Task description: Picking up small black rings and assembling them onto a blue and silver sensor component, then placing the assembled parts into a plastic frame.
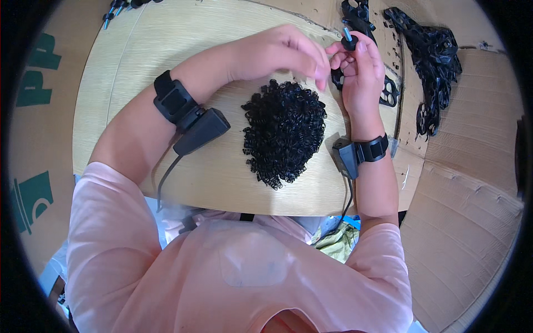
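On the table in front of me lies a heap of small black curled pieces [284,133], like little springs or open rings. My right hand [362,75], past the heap's far right side, pinches a small black round knob with a blue pin [348,40] sticking up out of it. Close by on its left, my left hand [288,53] reaches over the far side of the heap, its fingers bent and drawn together. Whatever may be between those fingertips is hidden or too small to make out.
The pale wooden table [127,111] has several blue-pinned black parts [110,15] at its far left edge. Black perforated sheeting [430,61] lies at the far right. Cardboard [466,205] flanks both sides. A cabled black device is strapped to each forearm.
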Motion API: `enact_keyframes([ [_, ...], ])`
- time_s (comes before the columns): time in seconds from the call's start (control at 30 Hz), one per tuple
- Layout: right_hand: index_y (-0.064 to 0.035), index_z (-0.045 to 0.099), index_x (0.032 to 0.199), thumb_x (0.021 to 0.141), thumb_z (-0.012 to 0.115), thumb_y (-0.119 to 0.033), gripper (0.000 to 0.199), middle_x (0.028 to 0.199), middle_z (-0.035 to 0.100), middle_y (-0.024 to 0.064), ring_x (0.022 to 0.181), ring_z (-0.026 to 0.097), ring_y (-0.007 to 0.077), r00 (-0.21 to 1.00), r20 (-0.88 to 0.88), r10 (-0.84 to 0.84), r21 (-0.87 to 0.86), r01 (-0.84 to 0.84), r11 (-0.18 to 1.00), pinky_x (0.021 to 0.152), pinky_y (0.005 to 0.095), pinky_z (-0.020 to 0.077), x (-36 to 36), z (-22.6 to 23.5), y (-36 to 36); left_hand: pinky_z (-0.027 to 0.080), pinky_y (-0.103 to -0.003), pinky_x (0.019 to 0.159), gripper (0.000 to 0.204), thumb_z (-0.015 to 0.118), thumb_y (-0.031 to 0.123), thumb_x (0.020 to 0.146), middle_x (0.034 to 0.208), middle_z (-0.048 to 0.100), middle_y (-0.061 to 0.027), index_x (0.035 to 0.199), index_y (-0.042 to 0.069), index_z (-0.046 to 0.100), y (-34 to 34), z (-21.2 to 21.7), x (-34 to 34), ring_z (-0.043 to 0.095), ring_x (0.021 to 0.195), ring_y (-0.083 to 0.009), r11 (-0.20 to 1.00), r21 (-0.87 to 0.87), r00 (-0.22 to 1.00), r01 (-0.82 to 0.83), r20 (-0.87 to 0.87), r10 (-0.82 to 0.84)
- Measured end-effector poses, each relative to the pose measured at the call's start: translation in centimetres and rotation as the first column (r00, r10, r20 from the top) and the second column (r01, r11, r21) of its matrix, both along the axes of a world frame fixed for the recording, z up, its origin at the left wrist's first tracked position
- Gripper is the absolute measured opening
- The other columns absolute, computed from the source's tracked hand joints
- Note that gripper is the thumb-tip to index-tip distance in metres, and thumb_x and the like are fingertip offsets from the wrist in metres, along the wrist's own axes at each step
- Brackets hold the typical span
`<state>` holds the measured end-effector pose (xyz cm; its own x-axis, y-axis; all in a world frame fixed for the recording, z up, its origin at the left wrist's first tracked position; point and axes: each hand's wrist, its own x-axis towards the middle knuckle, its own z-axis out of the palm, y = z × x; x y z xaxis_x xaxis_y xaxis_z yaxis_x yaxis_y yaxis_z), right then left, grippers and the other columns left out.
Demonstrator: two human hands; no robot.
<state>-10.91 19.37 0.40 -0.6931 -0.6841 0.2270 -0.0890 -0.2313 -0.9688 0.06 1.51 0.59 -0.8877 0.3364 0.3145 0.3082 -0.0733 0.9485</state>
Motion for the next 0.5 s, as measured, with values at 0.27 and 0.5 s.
enact_keyframes([
  [0.27, -0.0002, 0.058, 0.11, 0.091, 0.062, -0.011, 0.023, 0.089, 0.064, 0.0068, 0.072, 0.056, 0.0082, 0.995, -0.095, 0.002, 0.074, 0.005, 0.997, 0.068, 0.0212, 0.0465, 0.6, 0.0, -0.1, 0.041, -0.02, 0.065, 0.025, 0.059, 0.027, 0.092, 0.077, 0.059, 0.0018, 0.089, 0.004, 0.066, -0.8, -1.5, -1.2, 0.052, 0.071, -0.0054, 0.806, 0.033, 0.795, -0.591, 0.191, 0.575],
  [0.5, 0.0002, 0.058, 0.112, 0.085, 0.066, 0.001, 0.029, 0.096, 0.061, 0.0026, 0.083, 0.055, 0.0065, 0.992, -0.12, 0.032, 0.084, -0.022, 0.996, 0.076, 0.0198, 0.0458, 1.0, -0.1, -0.6, 0.041, -0.02, 0.062, 0.024, 0.059, 0.028, 0.093, 0.073, 0.056, 0.0032, 0.09, 0.005, 0.065, 0.0, -1.0, -1.0, 0.05, 0.069, -0.0046, 0.825, -0.222, 0.826, -0.52, 0.117, 0.552],
])
